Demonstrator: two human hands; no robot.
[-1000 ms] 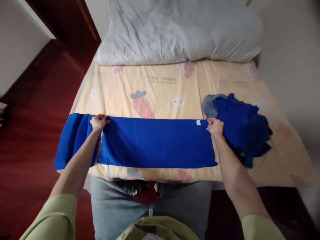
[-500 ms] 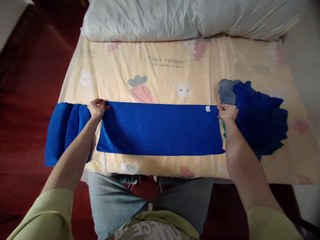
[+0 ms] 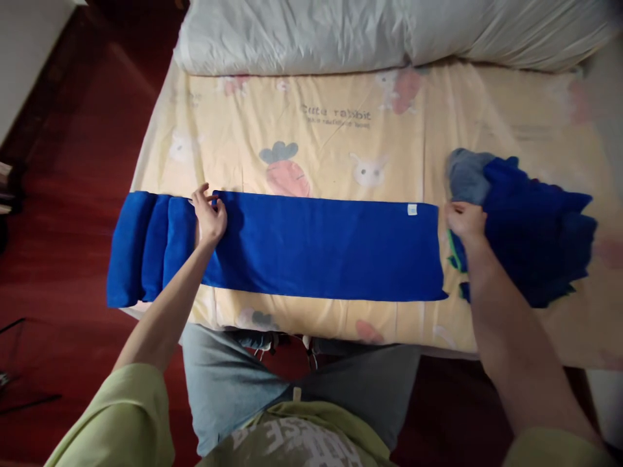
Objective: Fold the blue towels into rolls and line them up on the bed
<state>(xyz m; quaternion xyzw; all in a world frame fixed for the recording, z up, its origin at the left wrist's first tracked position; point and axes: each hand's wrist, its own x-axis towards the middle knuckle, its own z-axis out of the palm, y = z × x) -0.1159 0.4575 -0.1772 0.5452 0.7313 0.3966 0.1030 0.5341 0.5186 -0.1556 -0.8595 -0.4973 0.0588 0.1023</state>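
A blue towel with a small white tag at its far right corner lies spread flat across the bed in front of me. My left hand, fingers apart, rests at the towel's far left corner without gripping it. Just off the towel's right edge is my right hand, its fingers curled together and nothing visible in them. Beside that hand lies a loose pile of blue cloths with a grey cloth at its far left side. Several rolled or folded blue towels sit in a row left of my left hand.
The bed is covered with a yellow sheet printed with carrots and rabbits. A bulky whitish quilt lies along its far side. Dark red floor shows on the left, and the bed's near edge is by my legs.
Both hands have let go of the towel's far corners. My left hand's fingers have spread, and my right hand has moved right, off the towel. The view has shifted slightly.
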